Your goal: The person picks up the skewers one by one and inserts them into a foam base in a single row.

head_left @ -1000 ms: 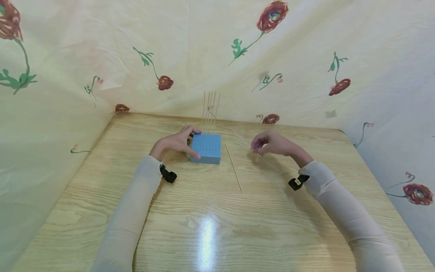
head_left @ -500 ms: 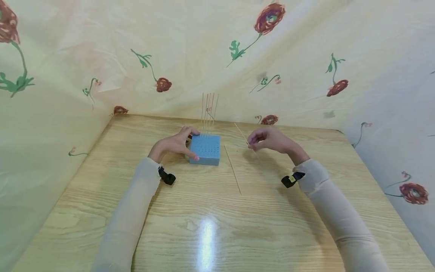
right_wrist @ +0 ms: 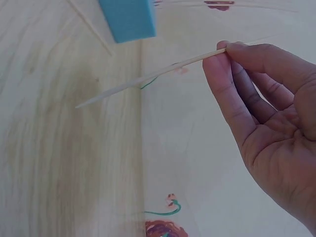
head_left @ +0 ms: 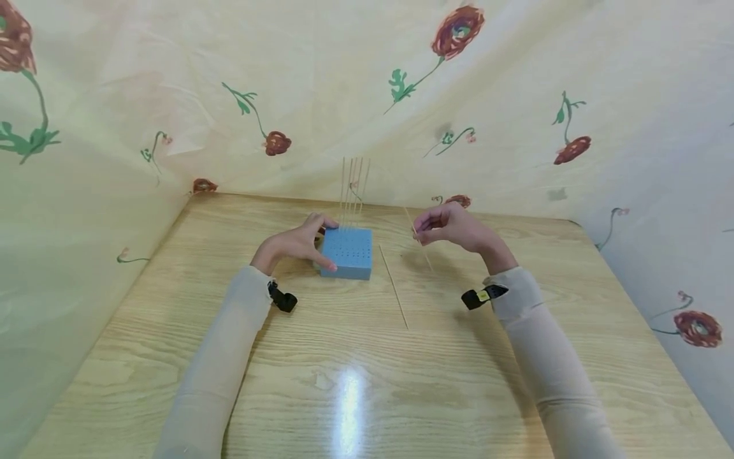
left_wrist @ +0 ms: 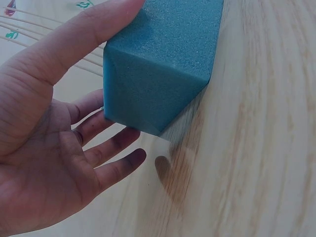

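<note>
A blue foam block (head_left: 347, 245) with rows of small holes sits on the table. Several thin wooden skewers (head_left: 351, 191) stand upright in its far side. My left hand (head_left: 295, 241) holds the block from the left, thumb at its near side and index finger at its far corner; in the left wrist view the thumb presses on the block (left_wrist: 158, 84). To the right of the block, my right hand (head_left: 455, 228) pinches a wooden skewer (right_wrist: 148, 76) between thumb and index finger. That skewer slants, its pointed lower end down toward the table.
Another skewer (head_left: 394, 287) lies on the wooden table (head_left: 436, 370) between the block and my right hand. A flowered cloth (head_left: 321, 76) hangs behind the table and along both sides.
My right hand has moved left and slightly up, nearer the block, and the skewer in it has turned steeper. The left hand and block have stayed in place.
</note>
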The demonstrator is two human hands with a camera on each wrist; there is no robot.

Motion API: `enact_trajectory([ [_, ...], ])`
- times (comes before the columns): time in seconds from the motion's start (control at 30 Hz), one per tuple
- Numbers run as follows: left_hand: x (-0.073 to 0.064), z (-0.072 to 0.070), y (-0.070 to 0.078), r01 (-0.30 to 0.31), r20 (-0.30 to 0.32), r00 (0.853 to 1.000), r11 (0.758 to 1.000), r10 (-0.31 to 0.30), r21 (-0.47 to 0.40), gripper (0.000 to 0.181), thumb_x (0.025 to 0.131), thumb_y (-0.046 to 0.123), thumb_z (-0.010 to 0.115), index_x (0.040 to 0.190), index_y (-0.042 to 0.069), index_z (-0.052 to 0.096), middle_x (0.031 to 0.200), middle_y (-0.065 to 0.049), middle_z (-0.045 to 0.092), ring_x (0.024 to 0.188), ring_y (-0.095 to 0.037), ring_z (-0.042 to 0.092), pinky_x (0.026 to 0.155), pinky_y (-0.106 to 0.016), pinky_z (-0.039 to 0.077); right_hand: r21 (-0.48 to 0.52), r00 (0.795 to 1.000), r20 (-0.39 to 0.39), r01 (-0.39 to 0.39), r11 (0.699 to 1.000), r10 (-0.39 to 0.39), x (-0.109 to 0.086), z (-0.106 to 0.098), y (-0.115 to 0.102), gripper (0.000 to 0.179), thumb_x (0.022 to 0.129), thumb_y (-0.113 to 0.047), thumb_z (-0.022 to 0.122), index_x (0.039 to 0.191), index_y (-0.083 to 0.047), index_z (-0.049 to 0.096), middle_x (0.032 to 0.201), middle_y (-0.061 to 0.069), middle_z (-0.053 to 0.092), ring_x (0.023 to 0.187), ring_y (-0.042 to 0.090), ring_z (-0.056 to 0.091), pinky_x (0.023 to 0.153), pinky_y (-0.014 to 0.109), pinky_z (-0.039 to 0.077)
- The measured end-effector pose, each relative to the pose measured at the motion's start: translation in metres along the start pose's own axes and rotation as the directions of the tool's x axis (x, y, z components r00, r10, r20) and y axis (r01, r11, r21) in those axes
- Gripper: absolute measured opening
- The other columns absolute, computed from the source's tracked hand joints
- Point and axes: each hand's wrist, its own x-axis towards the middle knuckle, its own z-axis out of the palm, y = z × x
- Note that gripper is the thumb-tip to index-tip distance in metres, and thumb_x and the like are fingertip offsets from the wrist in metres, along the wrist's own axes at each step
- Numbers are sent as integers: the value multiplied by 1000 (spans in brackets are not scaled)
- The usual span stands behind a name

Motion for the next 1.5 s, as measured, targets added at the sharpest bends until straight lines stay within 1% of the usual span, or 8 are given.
enact_trajectory([
  [0.2,0,0,1,1,2,1000,1000,-1,10,92,81,23,88,151,7,30,156,-16,21,147,-34,22,122,-56,22,63,999,-34,40,997,-38,6,2,-8,23,95,-4,71,112,11,66,98,11,72,90,22,72,85,32,60],
  [0.4,0,1,0,3,3,1000,1000,-3,19,92,81,25,88,150,6,31,156,-17,20,147,-35,22,122,-56,23,54,995,-94,39,998,-34,15,8,-17,19,93,-6,74,110,1,71,97,10,73,90,19,71,86,33,60],
  [0.67,1,1,0,17,-1,1000,1000,-17,15,90,81,22,88,149,7,31,155,-15,21,146,-33,22,122,-55,23,115,990,-119,94,989,-80,23,14,-26,17,93,-7,74,109,-2,73,97,8,73,88,19,71,86,35,60],
  [0.8,1,0,0,4,3,1000,1000,-4,15,90,81,22,88,148,6,32,154,-16,22,145,-34,23,121,-55,24,134,984,-148,118,984,-98,26,16,-31,17,93,-8,75,109,-3,73,96,5,73,86,19,71,85,36,60],
  [0.97,1,0,0,-12,5,1000,1000,12,21,91,80,26,89,148,5,31,153,-17,23,144,-35,24,121,-56,24,147,979,-174,134,980,-108,30,19,-38,22,91,-7,76,111,1,72,94,3,73,85,19,71,84,36,61],
  [1.13,1,0,-2,-7,3,1000,1000,7,18,92,80,25,89,148,6,31,153,-17,23,144,-34,24,121,-56,24,156,977,-186,138,978,-108,35,20,-41,17,91,-8,77,107,-6,74,94,3,74,84,19,72,83,35,61],
  [1.37,0,1,0,0,6,1000,1000,0,9,93,80,25,89,149,6,31,154,-17,21,145,-34,23,121,-56,23,174,973,-181,173,969,-141,41,19,-43,23,91,-6,76,110,4,71,94,3,75,84,18,72,84,37,60],
  [1.5,0,0,0,0,2,1000,1000,0,12,92,80,24,89,149,6,31,154,-16,21,146,-34,22,122,-56,23,170,968,-194,191,967,-157,43,19,-45,22,91,-7,76,110,4,71,93,4,74,83,19,72,84,38,60],
])
